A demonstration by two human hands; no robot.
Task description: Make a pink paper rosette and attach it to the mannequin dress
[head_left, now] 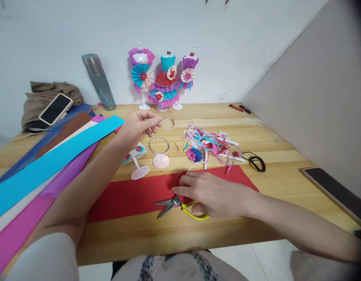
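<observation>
My left hand (pixel 142 127) is raised over the table with thumb and fingertips pinched together. Whatever is between them is too small to make out. Just beyond the fingertips lies a thin ring-shaped coil (pixel 168 128), with a silvery ring (pixel 159 152) nearer to me. A pleated pale pink paper rosette (pixel 160 161) touches that ring's near side. My right hand (pixel 208 191) is low over the red paper (pixel 124 197), its fingers curled around the yellow handles of the scissors (pixel 168 203). The blades are spread and point left; the hand covers part of the handles.
A small white stand (pixel 140 171) lies tipped over below my left hand. Coloured paper strips (pixel 60 160) fill the left side. Paper scraps (pixel 212 144) are heaped right of centre. Three decorated dress forms (pixel 168 80) and a bottle (pixel 98 82) stand by the wall. Two phones (pixel 56 109) flank the table.
</observation>
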